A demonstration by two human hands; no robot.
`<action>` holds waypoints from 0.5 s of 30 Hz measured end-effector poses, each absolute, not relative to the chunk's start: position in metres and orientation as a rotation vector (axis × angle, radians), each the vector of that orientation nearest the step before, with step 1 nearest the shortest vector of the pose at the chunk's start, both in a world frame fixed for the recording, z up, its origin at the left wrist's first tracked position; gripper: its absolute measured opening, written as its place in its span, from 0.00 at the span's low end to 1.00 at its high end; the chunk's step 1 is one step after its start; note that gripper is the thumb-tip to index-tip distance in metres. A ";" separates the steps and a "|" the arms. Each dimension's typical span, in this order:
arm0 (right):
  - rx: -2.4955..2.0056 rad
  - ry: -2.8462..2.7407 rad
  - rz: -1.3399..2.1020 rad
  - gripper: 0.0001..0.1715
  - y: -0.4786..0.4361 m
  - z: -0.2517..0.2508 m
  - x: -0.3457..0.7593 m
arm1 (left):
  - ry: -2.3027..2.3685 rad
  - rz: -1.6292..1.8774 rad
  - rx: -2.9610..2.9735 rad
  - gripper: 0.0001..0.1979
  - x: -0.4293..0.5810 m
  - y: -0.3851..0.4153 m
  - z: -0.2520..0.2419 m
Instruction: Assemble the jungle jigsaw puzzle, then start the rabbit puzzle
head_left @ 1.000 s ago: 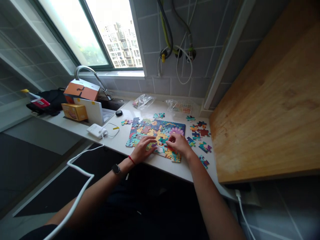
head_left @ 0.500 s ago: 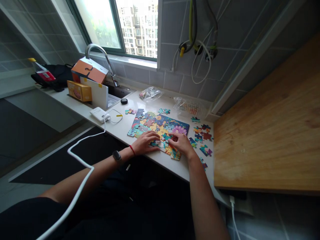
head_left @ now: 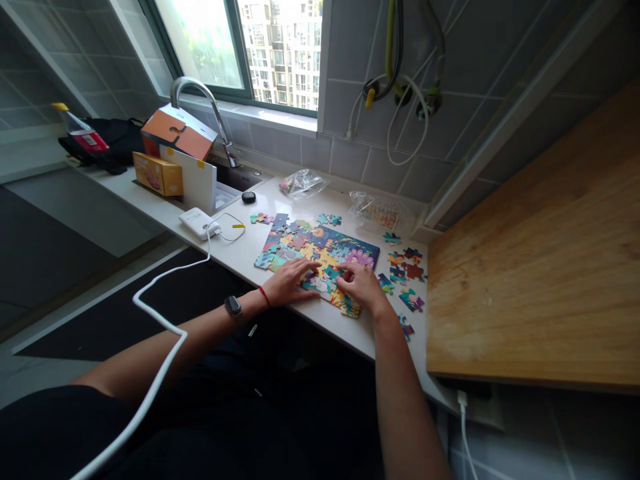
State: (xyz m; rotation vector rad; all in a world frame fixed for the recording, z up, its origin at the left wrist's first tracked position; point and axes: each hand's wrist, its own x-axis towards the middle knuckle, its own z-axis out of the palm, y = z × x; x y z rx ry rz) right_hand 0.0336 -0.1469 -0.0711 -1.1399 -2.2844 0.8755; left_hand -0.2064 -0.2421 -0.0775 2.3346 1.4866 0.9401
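Note:
A colourful jigsaw puzzle (head_left: 320, 247), mostly joined, lies on the white counter in front of me. My left hand (head_left: 293, 280) rests at its near edge, fingers stretched and thumb apart, holding nothing. My right hand (head_left: 361, 285) is over the lower right part, its thumb and index finger pinched at a teal puzzle piece (head_left: 332, 272). The fingers partly cover that piece, and whether it lies flat is hard to see. Right of the puzzle lie several loose pieces (head_left: 411, 300), close to my right wrist. A small joined group (head_left: 329, 219) sits behind the puzzle.
Two clear plastic bags (head_left: 303, 183) lie toward the wall. A white charger (head_left: 200, 223) trails a cable across my left arm's side. Boxes (head_left: 158, 175) stand by the sink (head_left: 235, 175) and tap. A wooden board (head_left: 530, 267) borders the counter on the right.
My left hand has eased slightly away from the puzzle's middle, uncovering a bit more of it. The right hand stays at nearly the same spot. The view has shifted slightly.

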 end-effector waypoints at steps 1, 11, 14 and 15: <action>-1.142 -2.297 0.834 0.19 -0.147 -0.071 0.033 | 1.486 0.939 2.341 0.32 -0.206 -0.242 -0.078; -1.057 -2.217 0.711 0.14 -0.149 -0.075 0.030 | 1.473 0.885 2.418 0.25 -0.206 -0.241 -0.076; -1.069 -2.034 0.685 0.14 -0.149 -0.073 0.027 | 1.482 0.875 2.430 0.25 -0.207 -0.241 -0.076; -1.086 -1.974 0.680 0.15 -0.149 -0.073 0.026 | 1.482 0.874 2.433 0.25 -0.207 -0.241 -0.077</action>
